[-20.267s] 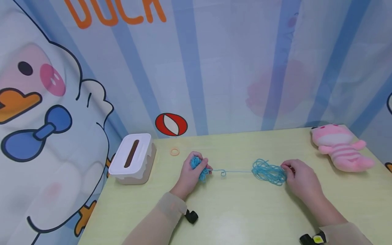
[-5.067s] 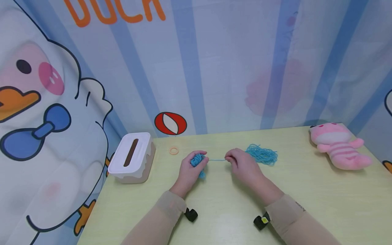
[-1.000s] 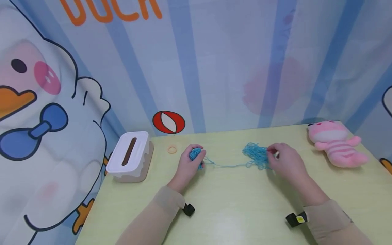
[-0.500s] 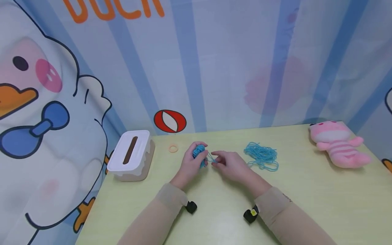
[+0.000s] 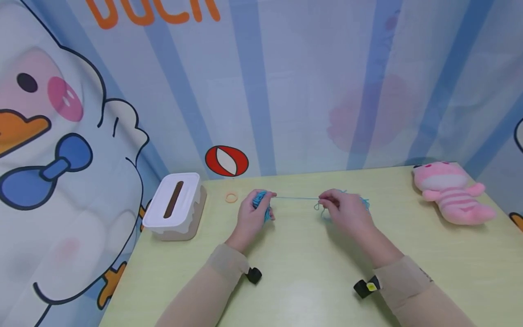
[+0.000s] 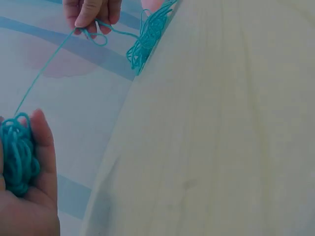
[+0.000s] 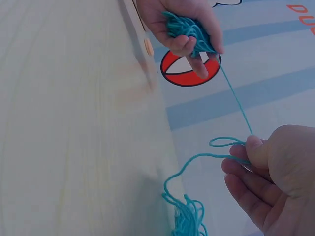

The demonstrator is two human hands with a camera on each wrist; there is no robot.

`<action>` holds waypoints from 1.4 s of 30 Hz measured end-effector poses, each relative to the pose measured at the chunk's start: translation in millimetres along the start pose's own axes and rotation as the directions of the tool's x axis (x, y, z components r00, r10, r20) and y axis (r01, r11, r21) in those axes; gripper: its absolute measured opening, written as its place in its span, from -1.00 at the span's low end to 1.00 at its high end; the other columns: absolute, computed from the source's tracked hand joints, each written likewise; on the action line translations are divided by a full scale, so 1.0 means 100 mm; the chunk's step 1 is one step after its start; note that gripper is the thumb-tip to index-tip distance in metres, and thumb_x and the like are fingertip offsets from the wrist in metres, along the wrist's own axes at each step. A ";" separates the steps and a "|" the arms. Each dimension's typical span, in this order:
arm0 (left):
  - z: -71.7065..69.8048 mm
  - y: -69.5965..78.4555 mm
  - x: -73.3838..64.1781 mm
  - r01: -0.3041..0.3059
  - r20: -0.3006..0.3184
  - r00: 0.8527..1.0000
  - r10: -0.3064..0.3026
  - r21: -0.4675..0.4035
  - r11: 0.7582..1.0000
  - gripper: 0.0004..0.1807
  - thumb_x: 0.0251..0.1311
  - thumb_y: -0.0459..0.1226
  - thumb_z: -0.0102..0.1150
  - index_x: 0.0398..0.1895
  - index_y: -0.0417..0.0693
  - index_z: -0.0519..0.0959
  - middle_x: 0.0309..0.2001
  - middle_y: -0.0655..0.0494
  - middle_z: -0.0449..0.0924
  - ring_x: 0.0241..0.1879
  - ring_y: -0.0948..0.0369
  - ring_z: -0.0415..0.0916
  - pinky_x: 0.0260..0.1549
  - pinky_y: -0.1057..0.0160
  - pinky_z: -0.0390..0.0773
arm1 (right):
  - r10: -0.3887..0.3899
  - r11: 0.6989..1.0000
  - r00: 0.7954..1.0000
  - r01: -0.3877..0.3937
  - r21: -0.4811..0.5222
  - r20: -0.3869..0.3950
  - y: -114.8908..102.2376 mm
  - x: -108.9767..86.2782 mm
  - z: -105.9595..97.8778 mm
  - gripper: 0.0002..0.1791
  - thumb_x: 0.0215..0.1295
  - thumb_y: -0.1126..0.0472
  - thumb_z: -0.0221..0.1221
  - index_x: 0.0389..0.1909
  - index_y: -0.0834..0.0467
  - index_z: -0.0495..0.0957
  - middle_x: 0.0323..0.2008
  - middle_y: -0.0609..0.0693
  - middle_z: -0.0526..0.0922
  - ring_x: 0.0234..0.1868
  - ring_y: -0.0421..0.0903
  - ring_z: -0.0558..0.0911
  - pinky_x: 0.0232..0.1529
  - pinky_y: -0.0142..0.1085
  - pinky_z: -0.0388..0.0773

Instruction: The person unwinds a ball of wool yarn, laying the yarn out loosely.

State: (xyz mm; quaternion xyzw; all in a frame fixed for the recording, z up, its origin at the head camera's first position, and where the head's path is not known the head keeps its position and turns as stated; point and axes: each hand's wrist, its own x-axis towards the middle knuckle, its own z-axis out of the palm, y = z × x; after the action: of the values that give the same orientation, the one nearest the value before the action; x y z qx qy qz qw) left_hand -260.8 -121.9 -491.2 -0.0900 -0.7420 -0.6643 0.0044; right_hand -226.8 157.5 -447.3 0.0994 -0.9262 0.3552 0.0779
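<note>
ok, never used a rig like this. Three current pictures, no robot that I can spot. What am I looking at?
There is no robot: these are a person's two bare hands. The wide picture comes from a camera on the head, looking forward and down. The other two come from cameras worn on the wrists, so the scene looks turned.

The left hand holds a bundle of blue yarn. A straight strand runs from it to the right hand, which pinches it. A loose pile of yarn, partly hidden in the head view, lies on the table.

Also there: a white-lidded box at the left, a small orange ring and a pink plush toy at the right. Behind is a striped backdrop.
</note>
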 end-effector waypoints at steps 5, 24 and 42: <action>-0.01 0.01 -0.01 -0.008 -0.004 1.000 0.009 0.007 1.000 -0.70 0.64 0.00 0.22 0.17 0.04 0.56 -0.07 -0.23 0.76 -0.36 0.06 0.66 -0.27 0.31 0.74 | -0.008 1.000 0.997 0.006 -0.027 -0.076 0.14 -0.09 -0.19 -0.77 0.61 0.17 0.29 0.09 0.18 0.78 -0.08 0.12 0.90 -0.09 0.09 0.85 -0.05 0.02 0.76; -0.04 0.01 -0.01 -0.023 -0.014 1.000 0.022 -0.035 0.999 -0.73 0.68 -0.22 0.08 0.21 -0.19 0.56 -0.26 -0.22 0.58 -0.49 0.20 0.53 -0.40 0.34 0.68 | 0.113 0.985 0.993 -0.114 -0.128 -0.018 0.79 -0.35 -0.64 -0.71 0.65 0.04 0.24 0.07 0.17 0.76 -0.13 0.15 0.84 -0.14 0.08 0.75 -0.22 -0.19 0.59; -0.05 -0.05 0.01 -0.027 0.111 0.993 0.029 -0.017 0.999 -0.59 0.68 -0.24 0.10 0.47 -0.14 0.48 -0.23 -0.01 0.53 -0.41 0.16 0.51 -0.33 0.31 0.62 | -0.118 0.993 0.986 0.113 -0.044 -0.116 0.20 -0.16 -0.02 -0.72 0.50 0.25 0.23 0.11 0.26 0.71 0.13 0.26 0.72 0.09 0.25 0.69 0.12 0.19 0.67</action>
State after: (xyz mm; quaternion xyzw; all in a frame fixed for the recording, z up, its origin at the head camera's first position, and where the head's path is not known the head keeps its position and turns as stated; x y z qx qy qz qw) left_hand -263.0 -127.7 -495.8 -0.1371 -0.7346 -0.6639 -0.0284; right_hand -216.1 175.6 -462.6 0.1302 -0.9191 0.3379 0.1551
